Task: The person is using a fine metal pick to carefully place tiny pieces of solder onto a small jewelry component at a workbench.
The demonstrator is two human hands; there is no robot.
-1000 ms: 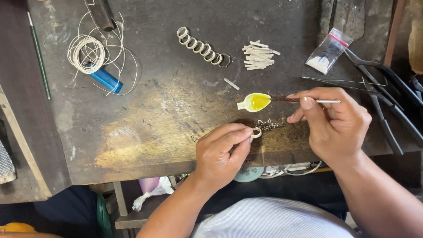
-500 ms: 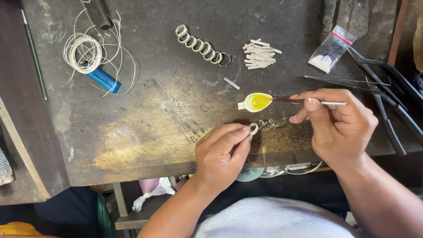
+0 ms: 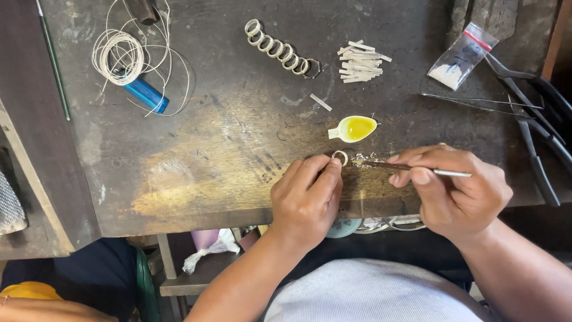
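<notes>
My left hand (image 3: pixel 307 197) pinches a small metal ring (image 3: pixel 339 157) against the worn dark workbench (image 3: pixel 226 143), near its front edge. My right hand (image 3: pixel 456 191) grips a thin brush-like tool (image 3: pixel 411 169) whose tip points left at a patch of small bright bits (image 3: pixel 364 159) just right of the ring. A small white spoon-shaped dish (image 3: pixel 354 128) of yellow liquid lies just beyond the ring.
A row of metal rings (image 3: pixel 280 49) and a pile of short metal strips (image 3: pixel 360 61) lie at the back. A wire coil (image 3: pixel 119 56) and blue lighter (image 3: pixel 145 94) sit back left. A small plastic bag (image 3: pixel 462 56) and black pliers (image 3: pixel 536 119) lie on the right.
My right hand has drawn the tool back from the yellow dish and lowered its tip beside the ring. My left hand still holds the ring in about the same spot.
</notes>
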